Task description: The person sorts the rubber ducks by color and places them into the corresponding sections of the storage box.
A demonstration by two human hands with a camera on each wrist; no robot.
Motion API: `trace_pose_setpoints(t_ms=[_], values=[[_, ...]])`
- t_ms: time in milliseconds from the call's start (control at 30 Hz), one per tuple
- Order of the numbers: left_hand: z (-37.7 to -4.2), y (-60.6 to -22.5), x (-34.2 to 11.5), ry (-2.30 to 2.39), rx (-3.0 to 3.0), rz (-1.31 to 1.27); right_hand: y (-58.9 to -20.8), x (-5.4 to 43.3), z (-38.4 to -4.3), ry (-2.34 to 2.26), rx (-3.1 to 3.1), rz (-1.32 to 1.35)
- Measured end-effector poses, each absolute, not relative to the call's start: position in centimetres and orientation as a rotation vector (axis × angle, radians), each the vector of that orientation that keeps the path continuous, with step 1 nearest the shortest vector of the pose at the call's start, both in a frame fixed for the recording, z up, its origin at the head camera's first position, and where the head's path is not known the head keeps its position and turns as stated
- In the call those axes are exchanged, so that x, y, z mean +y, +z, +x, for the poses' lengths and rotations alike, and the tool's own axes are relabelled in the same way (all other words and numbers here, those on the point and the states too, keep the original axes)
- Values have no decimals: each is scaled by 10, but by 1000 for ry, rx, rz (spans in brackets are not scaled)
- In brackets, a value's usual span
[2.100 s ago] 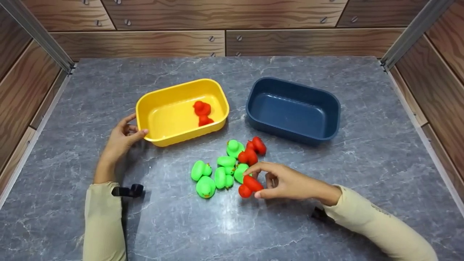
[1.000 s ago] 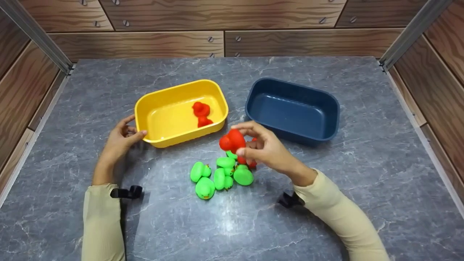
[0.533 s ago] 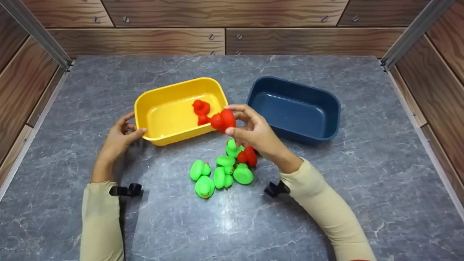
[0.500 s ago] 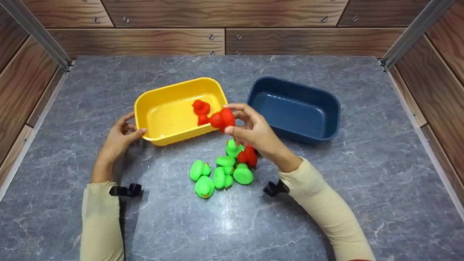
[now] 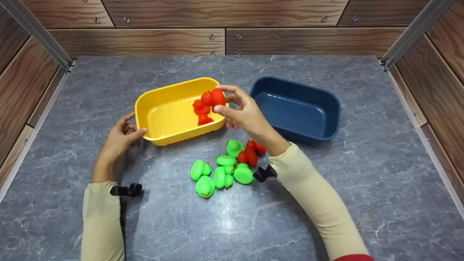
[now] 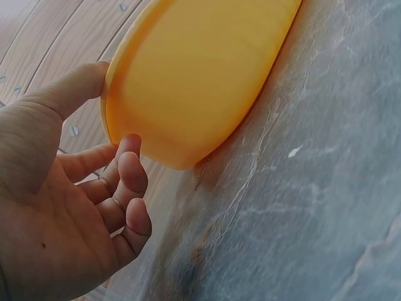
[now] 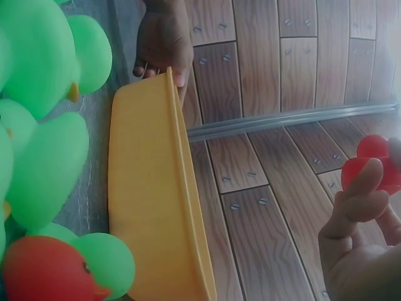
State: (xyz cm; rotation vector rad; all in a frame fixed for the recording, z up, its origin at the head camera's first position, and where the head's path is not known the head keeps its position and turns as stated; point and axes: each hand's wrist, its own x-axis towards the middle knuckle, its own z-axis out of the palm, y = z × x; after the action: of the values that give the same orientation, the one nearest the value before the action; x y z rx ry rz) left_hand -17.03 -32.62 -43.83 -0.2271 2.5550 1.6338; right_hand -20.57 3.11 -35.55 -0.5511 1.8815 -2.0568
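grey marbled tbl: 6 green rubber ducks, 2 red rubber ducks
yellow oblong plastic tub: 2 more reds inside
navy oblong plastic tub: r of yellow
l hand: pinching yellow tub
r hand: pinching red duck over yellow tub

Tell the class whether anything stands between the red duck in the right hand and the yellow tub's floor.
No visible barrier: the yellow tub is open-topped, and the right hand holds the red duck above it. In the head view, though, two other ducks inside, near the right end, could be in its path.
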Motion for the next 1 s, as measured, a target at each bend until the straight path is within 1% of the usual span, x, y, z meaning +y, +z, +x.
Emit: trace_pose_setpoints(t_ms=[600,1000], values=[[-170,-438,-327,1620,2557,-221,-382,32,-238,-1960,2007,-316],[-169,-438,-326,1644,2547,-207,-386,32,-248,-1830,2161,-234]])
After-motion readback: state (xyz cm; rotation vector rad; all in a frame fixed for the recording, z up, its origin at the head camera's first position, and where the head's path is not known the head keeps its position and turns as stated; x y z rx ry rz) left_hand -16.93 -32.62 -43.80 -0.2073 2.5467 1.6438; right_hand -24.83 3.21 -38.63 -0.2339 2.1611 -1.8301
